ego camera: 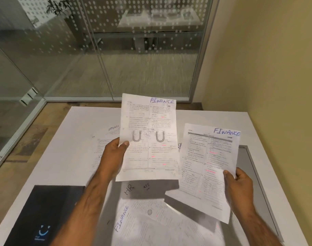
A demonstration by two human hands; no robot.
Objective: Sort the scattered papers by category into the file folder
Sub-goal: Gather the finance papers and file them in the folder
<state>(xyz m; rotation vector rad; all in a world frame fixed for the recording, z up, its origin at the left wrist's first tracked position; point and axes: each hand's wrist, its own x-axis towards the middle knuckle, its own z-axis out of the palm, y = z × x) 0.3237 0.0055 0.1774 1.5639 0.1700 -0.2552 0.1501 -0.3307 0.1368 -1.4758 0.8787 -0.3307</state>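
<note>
My left hand (pixel 116 153) grips the left edge of a printed sheet headed FINANCE (pixel 151 139), held up over the white table (pixel 66 157). My right hand (pixel 240 181) pinches the right edge of a second FINANCE sheet (pixel 205 166), also lifted off the table. Below them lie a paper marked HR (pixel 133 189) and another marked FINANCE (pixel 151 226). A paper marked SPORTS (pixel 107 135) lies flat behind my left hand. A black folder (pixel 45 213) with a blue smile logo rests at the front left.
A grey tray or panel (pixel 254 174) sits at the table's right side, partly behind the right sheet. A glass partition (pixel 116 50) stands beyond the table, and a yellow wall (pixel 276 68) runs close along the right.
</note>
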